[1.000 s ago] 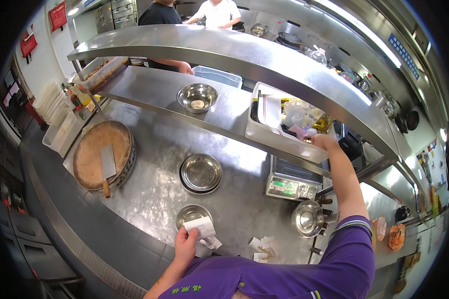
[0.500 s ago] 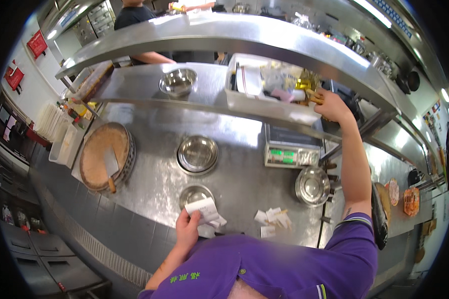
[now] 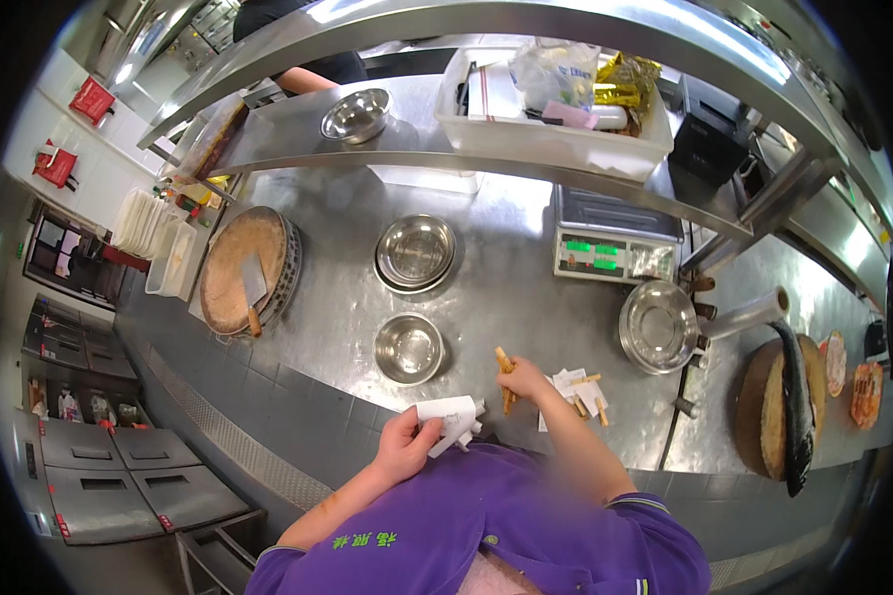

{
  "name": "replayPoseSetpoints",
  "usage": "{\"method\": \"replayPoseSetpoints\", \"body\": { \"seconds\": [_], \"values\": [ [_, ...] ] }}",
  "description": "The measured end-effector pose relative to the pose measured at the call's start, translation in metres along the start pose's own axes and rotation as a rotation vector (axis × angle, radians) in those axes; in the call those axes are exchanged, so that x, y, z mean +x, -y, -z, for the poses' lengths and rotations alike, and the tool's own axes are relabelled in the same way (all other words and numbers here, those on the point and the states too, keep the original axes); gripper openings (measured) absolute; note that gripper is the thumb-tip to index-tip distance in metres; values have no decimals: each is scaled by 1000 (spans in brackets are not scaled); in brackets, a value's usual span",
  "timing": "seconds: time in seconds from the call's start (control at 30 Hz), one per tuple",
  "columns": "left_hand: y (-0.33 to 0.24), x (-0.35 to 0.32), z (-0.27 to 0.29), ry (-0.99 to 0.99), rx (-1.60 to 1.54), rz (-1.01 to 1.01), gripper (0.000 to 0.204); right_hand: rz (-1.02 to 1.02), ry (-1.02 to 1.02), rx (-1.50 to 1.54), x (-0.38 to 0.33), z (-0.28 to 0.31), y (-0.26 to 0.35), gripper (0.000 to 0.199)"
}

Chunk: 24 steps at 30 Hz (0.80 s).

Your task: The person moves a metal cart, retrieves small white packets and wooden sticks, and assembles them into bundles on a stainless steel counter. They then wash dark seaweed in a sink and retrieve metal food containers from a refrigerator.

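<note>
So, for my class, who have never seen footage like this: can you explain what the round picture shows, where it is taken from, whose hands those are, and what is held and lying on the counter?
The picture comes from a wide fisheye camera worn on a person's head, looking down, so straight edges bend near the rim. There is no machine: the two arms in purple sleeves belong to the wearer. The left hand holds a folded white paper slip. The right hand grips a thin wooden stick. Beside it more paper slips lie on the steel counter. Also there: a small steel bowl, stacked steel bowls, a digital scale, another bowl, a round chopping board with a cleaver, and a whole fish on a second board.
</note>
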<state>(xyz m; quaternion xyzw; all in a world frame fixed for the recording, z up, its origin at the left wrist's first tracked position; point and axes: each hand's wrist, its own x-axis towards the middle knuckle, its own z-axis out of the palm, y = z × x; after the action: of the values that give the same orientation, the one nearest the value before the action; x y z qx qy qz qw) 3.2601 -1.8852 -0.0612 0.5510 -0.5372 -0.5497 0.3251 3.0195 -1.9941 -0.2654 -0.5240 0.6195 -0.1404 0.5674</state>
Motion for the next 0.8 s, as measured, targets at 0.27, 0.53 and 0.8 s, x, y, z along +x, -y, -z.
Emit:
{"method": "replayPoseSetpoints", "body": {
  "seconds": [0.27,0.53,0.8],
  "values": [
    [3,21,24,133,-222,-154,24,13,-303,-273,-3,-32,9,65],
    [29,22,103,359,-239,-260,26,82,-681,-406,-25,-85,1,60],
    [42,17,131,439,-447,-198,36,15,-725,-284,-39,-90,3,39]
  ]
}}
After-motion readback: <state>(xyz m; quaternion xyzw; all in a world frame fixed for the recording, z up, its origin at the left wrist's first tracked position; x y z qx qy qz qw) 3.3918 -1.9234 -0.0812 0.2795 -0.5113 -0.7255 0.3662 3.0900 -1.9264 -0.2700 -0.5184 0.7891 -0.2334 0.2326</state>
